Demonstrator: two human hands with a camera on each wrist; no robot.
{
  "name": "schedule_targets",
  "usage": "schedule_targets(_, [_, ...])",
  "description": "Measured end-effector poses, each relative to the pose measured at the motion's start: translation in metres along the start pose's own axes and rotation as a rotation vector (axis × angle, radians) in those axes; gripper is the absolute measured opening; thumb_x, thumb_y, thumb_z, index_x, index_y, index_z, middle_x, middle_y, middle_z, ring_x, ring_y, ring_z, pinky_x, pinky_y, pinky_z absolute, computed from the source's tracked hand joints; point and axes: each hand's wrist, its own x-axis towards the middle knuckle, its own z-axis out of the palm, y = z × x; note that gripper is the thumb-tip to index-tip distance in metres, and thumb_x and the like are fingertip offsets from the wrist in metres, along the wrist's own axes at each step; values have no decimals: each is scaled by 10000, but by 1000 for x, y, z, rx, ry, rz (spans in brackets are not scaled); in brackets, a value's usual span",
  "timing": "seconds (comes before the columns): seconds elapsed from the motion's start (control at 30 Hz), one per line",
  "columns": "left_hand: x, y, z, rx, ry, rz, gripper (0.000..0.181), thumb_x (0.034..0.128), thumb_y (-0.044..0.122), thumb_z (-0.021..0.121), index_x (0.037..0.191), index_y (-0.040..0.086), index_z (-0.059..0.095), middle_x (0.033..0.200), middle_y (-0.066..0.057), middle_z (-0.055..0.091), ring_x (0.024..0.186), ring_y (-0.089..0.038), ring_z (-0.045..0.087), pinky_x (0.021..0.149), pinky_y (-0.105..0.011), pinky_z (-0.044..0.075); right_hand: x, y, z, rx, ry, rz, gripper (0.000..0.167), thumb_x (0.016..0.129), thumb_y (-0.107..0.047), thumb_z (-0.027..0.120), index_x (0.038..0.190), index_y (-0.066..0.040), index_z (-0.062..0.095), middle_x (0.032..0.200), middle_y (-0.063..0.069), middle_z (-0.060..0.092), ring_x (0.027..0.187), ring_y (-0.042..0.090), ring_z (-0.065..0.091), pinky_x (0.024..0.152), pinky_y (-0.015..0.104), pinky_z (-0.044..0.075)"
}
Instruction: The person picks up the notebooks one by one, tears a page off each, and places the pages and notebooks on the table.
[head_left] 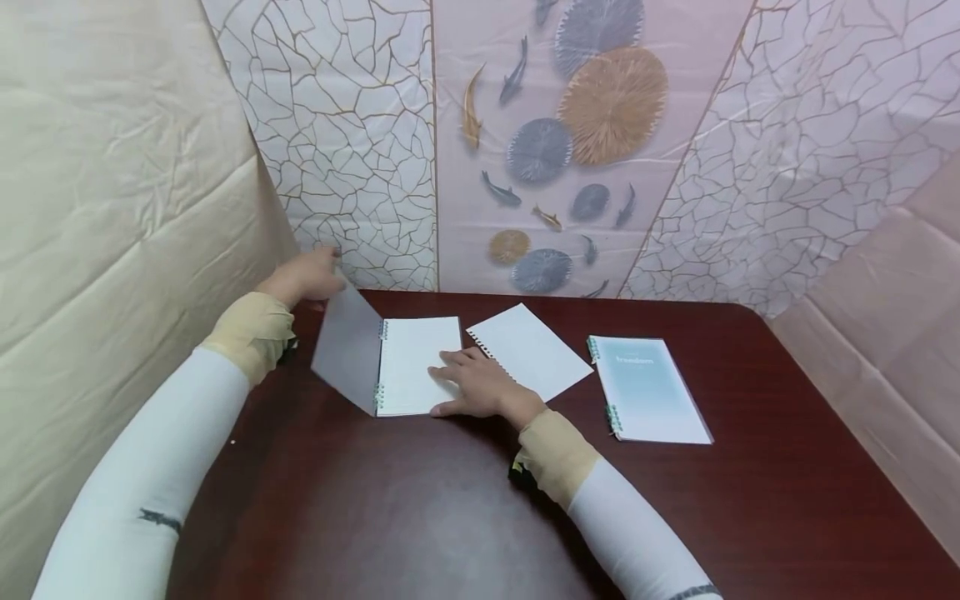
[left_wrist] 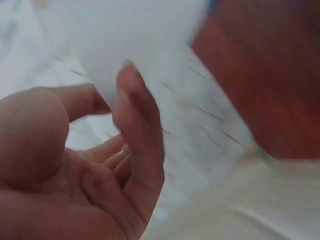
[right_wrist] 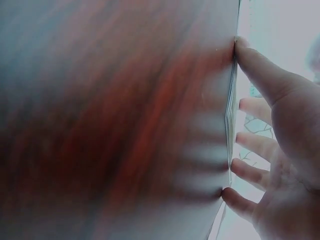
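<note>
An open ring-bound notebook (head_left: 416,367) lies near the far side of the table, its white page facing up. Its translucent grey cover (head_left: 348,350) stands raised and tilted to the left of the rings. My left hand (head_left: 309,277) pinches the upper outer corner of that cover; in the left wrist view the thumb and a finger of the hand (left_wrist: 115,165) meet at the pale sheet. My right hand (head_left: 480,385) rests on the right part of the page with fingers spread. From the right wrist, the hand's (right_wrist: 285,145) fingertips touch the notebook near its edge.
A loose white sheet (head_left: 536,350) with punched holes lies at an angle just right of the notebook. Farther right is a second ring-bound notebook (head_left: 656,392) with a pale blue cover. Patterned cloth (head_left: 352,150) hangs behind the dark red table (head_left: 420,517).
</note>
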Motion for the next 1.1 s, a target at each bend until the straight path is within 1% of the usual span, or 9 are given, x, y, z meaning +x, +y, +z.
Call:
schedule_targets(0.07, [1,19,7,-51,-10,8,778,983,72,511,1664,-32,150,1381,-376,513,600,-228,641,640,-406,627,0,1,0,5,1,5,811,936,-680,693,1606,-265,499,1713,82,341,1522,349,345,1146,581,413])
schedule_targets(0.13, [0,38,17,-67,-29,9,832,1009,92,524,1686,-8,52,1353,-378,547,567,-185,630,595,-372,617,0,1,0,7,-1,9,808,939,-679,690,1607,-267,497,1715,78,336,1526,348,339,1153,580,404])
schedule_targets(0.3, [-7,81,53,-76,-53,-40,873,1068,188,515,1669,-29,-80,1320,-366,610,718,-274,728,603,-363,623,-1,-1,-2,13,-6,15,796,943,-671,689,1602,-263,506,1713,83,339,1528,354,335,1160,580,398])
schedule_targets(0.4, [-11,99,74,-99,-70,-55,799,1103,269,470,1681,-26,5,1514,-360,459,870,-334,714,624,-393,640,-1,-1,-2,7,0,13,796,939,-675,691,1593,-256,520,1706,86,354,1518,353,347,1152,576,410])
schedule_targets(0.5, [-12,109,96,-57,-47,-39,712,1103,342,439,1665,-26,202,1539,-326,468,894,-371,721,650,-430,643,-1,0,-2,-13,8,11,781,937,-681,688,1574,-251,548,1699,84,369,1509,345,359,1143,565,423])
schedule_targets(0.63, [-11,119,124,105,70,6,639,1086,371,445,1560,-56,424,1431,-279,603,1020,-392,730,822,-489,616,-1,1,-2,-33,28,4,722,934,-658,709,1454,-159,662,1647,86,446,1476,334,400,1119,533,454])
schedule_targets(0.8, [-1,134,152,214,156,-9,554,1096,376,473,1456,-39,543,1291,-271,676,1139,-428,689,875,-527,602,-2,5,-2,-15,48,19,746,919,-643,738,1330,-21,704,1546,114,556,1466,327,413,1143,483,442])
schedule_targets(0.9, [5,143,165,234,148,-44,479,1086,355,502,1376,-11,608,1191,-239,708,1051,-397,715,814,-510,618,-5,10,-2,90,67,4,706,951,-546,757,1347,33,677,1466,156,621,1449,313,448,1161,454,425])
schedule_targets(1.1, [12,150,180,270,122,-131,403,1050,298,557,1288,2,694,1176,-213,729,1028,-350,726,808,-546,623,-20,27,-3,323,124,-114,282,1053,-123,638,1318,-36,677,1297,88,702,1228,234,657,1064,391,507])
